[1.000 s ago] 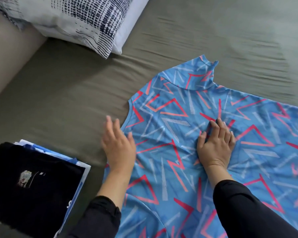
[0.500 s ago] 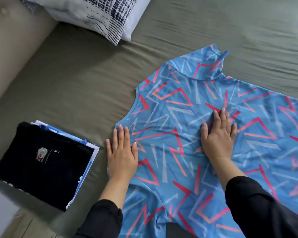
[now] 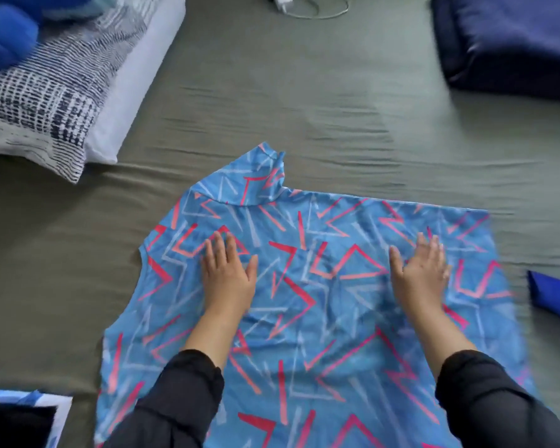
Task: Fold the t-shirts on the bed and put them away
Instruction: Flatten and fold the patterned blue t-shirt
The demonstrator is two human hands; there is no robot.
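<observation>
The blue patterned t-shirt (image 3: 320,286) is pressed flat on the bed (image 3: 304,108) by left hand (image 3: 228,276) and right hand (image 3: 419,273), fingers straight, nothing gripped.

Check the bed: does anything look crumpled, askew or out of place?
The blue t-shirt with pink zigzags is creased between the flat left hand and right hand. A white charger and cable lie loose on the olive bedsheet.

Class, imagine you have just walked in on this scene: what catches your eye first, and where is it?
The blue shirt with red and white zigzags, spread flat mid-bed, stands out against the olive sheet. The left hand and right hand press on it, fingers straight. A patterned pillow lies at upper left.
</observation>
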